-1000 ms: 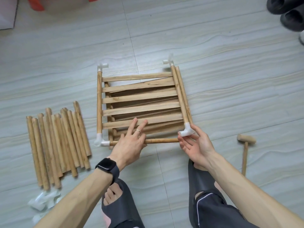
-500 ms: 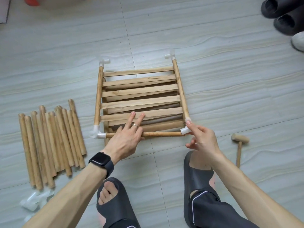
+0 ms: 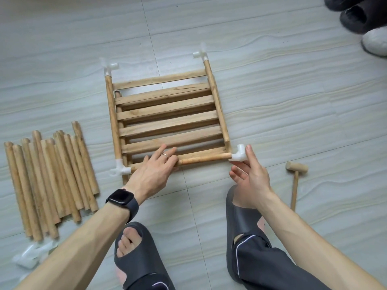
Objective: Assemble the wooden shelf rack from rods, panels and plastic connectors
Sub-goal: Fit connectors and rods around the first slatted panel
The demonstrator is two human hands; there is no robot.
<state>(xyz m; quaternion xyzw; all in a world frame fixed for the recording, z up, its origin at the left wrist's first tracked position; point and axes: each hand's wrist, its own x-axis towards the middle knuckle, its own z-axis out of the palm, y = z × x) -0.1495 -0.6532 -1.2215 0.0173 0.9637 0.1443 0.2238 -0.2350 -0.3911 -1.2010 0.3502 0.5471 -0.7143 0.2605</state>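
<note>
Shelf rack frame [image 3: 167,122]: lying flat on the floor in the centre of the head view, slats running left to right between two side rods.
Front rod [image 3: 205,159]: lying along the lower edge of the frame, long axis left to right, rising slightly toward the right. Its left end is sitting in the near-left connector [image 3: 121,167] and its right end in the near-right connector [image 3: 238,154].
Left hand [image 3: 155,170]: resting on the front rod left of its middle, with fingers straight and slightly apart, reaching onto the nearest slat. It is pressing, not gripping.
Right hand [image 3: 251,176]: pinching the near-right connector, with the forefinger running up its right side and the thumb appearing beneath it.
Key relation: the near end of the right side rod [image 3: 217,109] is sitting just to the upper left of the connector's free socket, beside it and apparently not inside. The rod axis is running from upper left to lower right.
Nearer hand: the right hand, already holding the part.
Next move (judgement): shifting the connector leftward onto that rod end while the left hand is bracing the front rod.
Risk: the front rod working out of the near-left connector.
Other items: loose rods [image 3: 48,181] lying at the left, mallet [image 3: 296,174] lying at the lower right.
</note>
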